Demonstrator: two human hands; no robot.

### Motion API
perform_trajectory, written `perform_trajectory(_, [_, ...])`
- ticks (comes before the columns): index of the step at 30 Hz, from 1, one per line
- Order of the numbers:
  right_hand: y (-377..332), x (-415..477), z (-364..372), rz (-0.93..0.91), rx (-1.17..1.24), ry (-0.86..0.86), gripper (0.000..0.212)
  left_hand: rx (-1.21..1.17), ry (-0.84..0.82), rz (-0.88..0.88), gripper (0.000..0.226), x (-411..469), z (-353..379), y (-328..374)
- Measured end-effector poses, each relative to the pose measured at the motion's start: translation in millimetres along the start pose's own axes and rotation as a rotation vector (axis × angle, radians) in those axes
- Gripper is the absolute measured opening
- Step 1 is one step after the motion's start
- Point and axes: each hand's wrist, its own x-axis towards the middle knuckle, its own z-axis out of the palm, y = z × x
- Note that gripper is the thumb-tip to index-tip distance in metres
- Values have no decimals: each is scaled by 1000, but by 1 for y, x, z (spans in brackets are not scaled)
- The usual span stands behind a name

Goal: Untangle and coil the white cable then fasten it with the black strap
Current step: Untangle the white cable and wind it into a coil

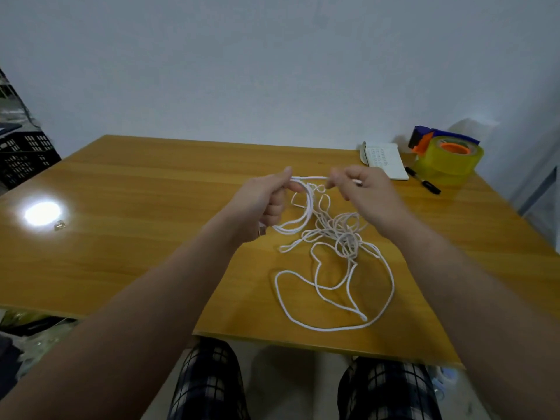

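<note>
The white cable point(333, 286) lies in loose tangled loops on the wooden table point(136, 237), with a knotted clump near the middle. My left hand point(260, 204) grips a few coiled turns of it, and a small metal plug end shows below the fist. My right hand point(360, 189) pinches the cable a short way to the right. A taut stretch of cable runs between the two hands, above the table. No black strap is in view.
A yellow tape roll in a blue and orange dispenser point(448, 159) stands at the back right, beside a white booklet point(385, 160) and a black marker point(424, 184). A small shiny object point(59, 225) lies at the left. Black crates point(24, 159) stand off the table's left.
</note>
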Motion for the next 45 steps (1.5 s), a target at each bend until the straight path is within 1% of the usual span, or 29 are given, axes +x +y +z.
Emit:
perform_trajectory(1, [1, 2, 0, 20, 3, 70, 36, -11, -69, -15, 37, -2, 2, 0])
perform_trajectory(2, [2, 3, 1, 46, 0, 94, 40, -39, -120, -22, 37, -3, 5, 1])
perform_trajectory(5, [9, 5, 9, 165, -10, 29, 40, -251, -166, -11, 35, -5, 17, 5])
perform_trajectory(8, [17, 3, 10, 298, 141, 18, 32, -505, -114, 41, 37, 0, 13, 13])
perform_trajectory(10, [23, -1, 6, 322, 187, 8, 31, -586, -32, 89, 40, 2, 3, 17])
perform_trajectory(11, [25, -2, 5, 300, 185, 11, 28, -591, 7, 98, 40, 3, -2, 18])
perform_trajectory(13, [29, -3, 7, 186, 128, 22, 15, -548, 44, 92, 41, 2, -5, 14])
perform_trajectory(15, [32, -2, 12, 81, -21, 41, 9, -553, 30, 84, 41, -2, -3, 12])
perform_trajectory(17, [34, 0, 18, 62, -242, -3, 14, -578, -8, 74, 39, -4, 4, 12])
perform_trajectory(19, [32, -1, 24, 59, -591, -118, 19, -567, -37, 51, 35, -2, 9, 11])
perform_trajectory(20, [29, -3, 28, 23, -752, -175, 21, -558, -40, 45, 32, 1, 10, 10])
perform_trajectory(21, [25, -5, 32, -33, -858, -229, 22, -548, -33, 45, 30, 4, 12, 9])
perform_trajectory(23, [16, -11, 38, -166, -945, -327, 24, -475, 12, 62, 26, 11, 10, 4])
perform_trajectory(25, [13, -13, 38, -268, -944, -406, 27, -329, 64, 91, 22, 18, 3, 1])
perform_trajectory(27, [12, -13, 33, -259, -848, -446, 35, -239, 93, 123, 20, 20, -4, 0])
perform_trajectory(28, [13, -13, 29, -211, -728, -430, 36, -236, 111, 135, 19, 21, -7, 1])
perform_trajectory(30, [16, -13, 22, -101, -429, -350, 25, -241, 167, 159, 18, 21, -11, 6])
perform_trajectory(31, [17, -13, 19, -66, -332, -316, 18, -238, 195, 172, 19, 22, -11, 7])
perform_trajectory(32, [19, -13, 17, -52, -293, -299, 14, -237, 211, 185, 19, 23, -11, 8])
perform_trajectory(35, [20, -15, 17, -107, -315, -322, 14, -170, 211, 204, 19, 24, -5, 4])
perform_trajectory(39, [13, -13, 17, -292, -506, -342, 18, 21, 129, 193, 15, 26, 4, -10])
perform_trajectory(41, [5, -12, 15, -346, -591, -302, 20, 9, 83, 146, 17, 24, 8, -12])
perform_trajectory(45, [-3, -4, 9, -417, -653, -269, 23, -165, -27, 29, 18, 19, 13, -10])
